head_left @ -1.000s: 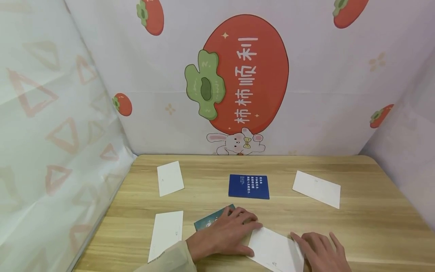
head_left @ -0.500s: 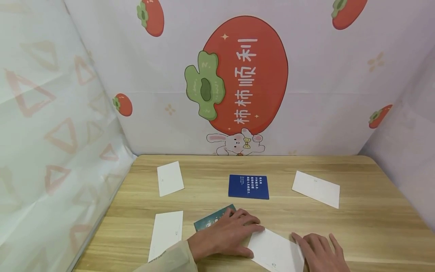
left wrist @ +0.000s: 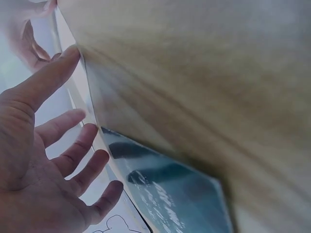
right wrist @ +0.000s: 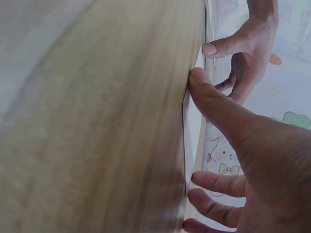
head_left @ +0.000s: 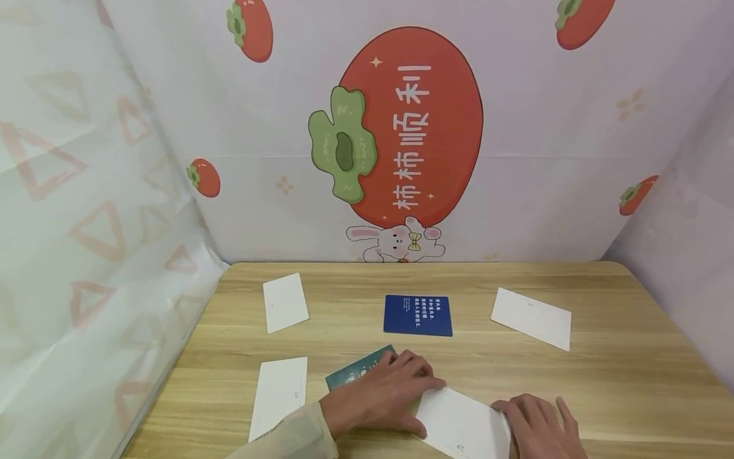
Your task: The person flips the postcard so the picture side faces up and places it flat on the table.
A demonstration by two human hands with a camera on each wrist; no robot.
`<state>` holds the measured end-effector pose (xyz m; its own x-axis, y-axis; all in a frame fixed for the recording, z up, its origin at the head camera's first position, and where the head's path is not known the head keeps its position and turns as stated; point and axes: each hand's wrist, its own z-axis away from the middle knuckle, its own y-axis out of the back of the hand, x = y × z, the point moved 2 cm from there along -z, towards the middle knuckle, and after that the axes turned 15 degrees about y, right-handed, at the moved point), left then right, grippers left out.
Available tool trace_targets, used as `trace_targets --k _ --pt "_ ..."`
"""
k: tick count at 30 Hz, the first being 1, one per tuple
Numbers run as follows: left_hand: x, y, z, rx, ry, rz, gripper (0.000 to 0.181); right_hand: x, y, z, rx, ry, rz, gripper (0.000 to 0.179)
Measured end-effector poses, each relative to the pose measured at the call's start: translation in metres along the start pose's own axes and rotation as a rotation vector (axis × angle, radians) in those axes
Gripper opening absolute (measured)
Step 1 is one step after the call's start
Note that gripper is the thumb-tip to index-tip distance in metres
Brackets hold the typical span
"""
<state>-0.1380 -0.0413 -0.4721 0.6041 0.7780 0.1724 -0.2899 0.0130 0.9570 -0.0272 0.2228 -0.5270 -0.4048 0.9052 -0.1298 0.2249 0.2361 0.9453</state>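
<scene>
A white card (head_left: 461, 421) with a small grey mark lies at an angle on the table near the front, between my two hands. My left hand (head_left: 390, 395) is at its left edge, thumb at the lower part and index fingertip at the upper corner. That hand's fingers are spread in the left wrist view. Under its other fingers lies a teal card (head_left: 360, 370) with light writing, partly covered. Along the white card's right edge rests my right hand (head_left: 541, 427). In the right wrist view its thumb and fingertips touch that edge, loosely spread.
On the wooden table (head_left: 642, 389) lie a blue card (head_left: 417, 315) with white writing at the back middle, a white card (head_left: 532, 319) at back right, another white card (head_left: 285, 303) at back left and a third white card (head_left: 279, 395) at front left. Printed cloth (head_left: 516, 191) stands behind.
</scene>
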Motion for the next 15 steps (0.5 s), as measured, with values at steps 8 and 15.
trace_targets --k 8,15 --pt "0.0012 0.0005 -0.0020 -0.018 0.017 0.005 0.083 -0.0002 -0.0006 -0.0024 -0.058 -0.044 -0.013 0.108" --pt "0.0005 -0.0007 -0.0010 -0.009 0.026 0.023 0.083 -0.0014 0.0023 -0.0012 -0.022 -0.049 -0.043 0.107"
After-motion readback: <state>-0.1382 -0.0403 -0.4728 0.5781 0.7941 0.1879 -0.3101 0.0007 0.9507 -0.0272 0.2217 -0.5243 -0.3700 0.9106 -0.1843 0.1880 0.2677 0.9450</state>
